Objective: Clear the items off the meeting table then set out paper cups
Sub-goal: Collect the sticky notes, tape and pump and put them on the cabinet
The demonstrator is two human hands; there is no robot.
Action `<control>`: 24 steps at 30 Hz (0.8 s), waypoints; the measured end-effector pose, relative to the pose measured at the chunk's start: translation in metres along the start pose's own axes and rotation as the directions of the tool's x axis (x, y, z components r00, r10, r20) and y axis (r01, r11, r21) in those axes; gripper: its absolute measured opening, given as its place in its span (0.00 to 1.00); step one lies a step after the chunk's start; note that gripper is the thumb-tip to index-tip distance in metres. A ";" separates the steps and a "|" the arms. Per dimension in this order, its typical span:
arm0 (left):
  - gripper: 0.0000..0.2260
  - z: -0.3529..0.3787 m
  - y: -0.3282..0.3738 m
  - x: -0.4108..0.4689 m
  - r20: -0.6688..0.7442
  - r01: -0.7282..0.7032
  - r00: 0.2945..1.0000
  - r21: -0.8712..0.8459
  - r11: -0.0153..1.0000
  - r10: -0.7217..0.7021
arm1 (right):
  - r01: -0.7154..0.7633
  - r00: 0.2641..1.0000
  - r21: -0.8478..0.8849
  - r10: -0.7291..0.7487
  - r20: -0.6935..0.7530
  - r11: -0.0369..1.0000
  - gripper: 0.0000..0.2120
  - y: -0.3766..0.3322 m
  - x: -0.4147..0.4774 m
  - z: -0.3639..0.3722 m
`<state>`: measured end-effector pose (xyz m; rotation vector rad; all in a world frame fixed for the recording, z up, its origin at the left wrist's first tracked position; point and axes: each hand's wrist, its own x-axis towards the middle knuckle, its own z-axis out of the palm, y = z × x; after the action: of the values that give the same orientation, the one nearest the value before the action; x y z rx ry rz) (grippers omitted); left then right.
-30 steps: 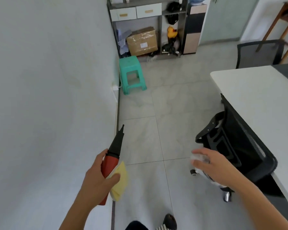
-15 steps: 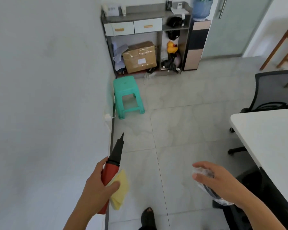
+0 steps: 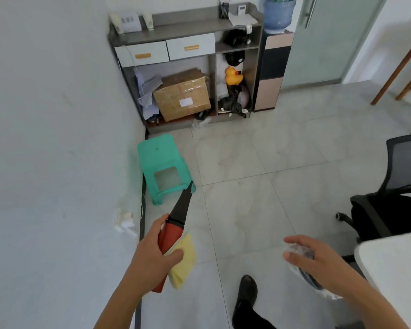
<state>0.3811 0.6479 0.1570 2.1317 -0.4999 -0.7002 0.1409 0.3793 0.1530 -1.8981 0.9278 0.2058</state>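
Head view, looking down: the left hand (image 3: 157,254) reaches forward from the lower left with the forearm rising diagonally, thumb on the near side and fingers wrapped round. It is clenched on a red-and-black tool (image 3: 173,232) whose black tapered tip points up and away toward the stool, and the same grip presses a yellow folded cloth (image 3: 184,260) against the tool's red body. The right hand (image 3: 316,258) comes in from the lower right, palm down, fingers curled loosely over a crumpled clear plastic bag (image 3: 311,279) with something dark inside; the bag hangs below the palm, so the fingers are closed on it rather than spread.

Beyond the left hand, a green plastic stool (image 3: 163,162) stands near the wall (image 3: 52,138), and a white power strip (image 3: 125,223) lies at the wall's foot. Just right of the right hand, the white corner of the meeting table (image 3: 394,264) enters the view, with a black office chair (image 3: 394,203) beside it. A dark shoe (image 3: 247,293) stands on the tiled floor (image 3: 247,186) between the arms. Open floor stretches ahead to a grey shelf unit (image 3: 188,34) holding a cardboard box (image 3: 183,96) and a yellow rubber duck (image 3: 233,77).
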 end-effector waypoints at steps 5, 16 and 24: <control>0.35 -0.008 0.065 0.103 -0.083 0.013 0.996 -0.009 1.000 -0.014 | 0.044 0.998 -0.044 -0.046 -0.038 0.998 0.16 -0.060 0.122 -0.075; 0.36 -0.048 0.088 0.308 -0.200 0.143 0.967 -0.101 0.985 -0.160 | 0.182 0.980 -0.107 -0.171 0.101 0.978 0.16 -0.179 0.353 -0.143; 0.35 -0.115 0.159 0.541 -0.149 0.039 0.987 -0.095 0.995 -0.053 | 0.145 0.988 -0.088 -0.149 -0.045 0.985 0.16 -0.284 0.522 -0.201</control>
<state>0.8519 0.3168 0.1770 2.0961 -0.3307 -0.5704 0.6474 0.0114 0.1902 -2.0495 0.8194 0.1098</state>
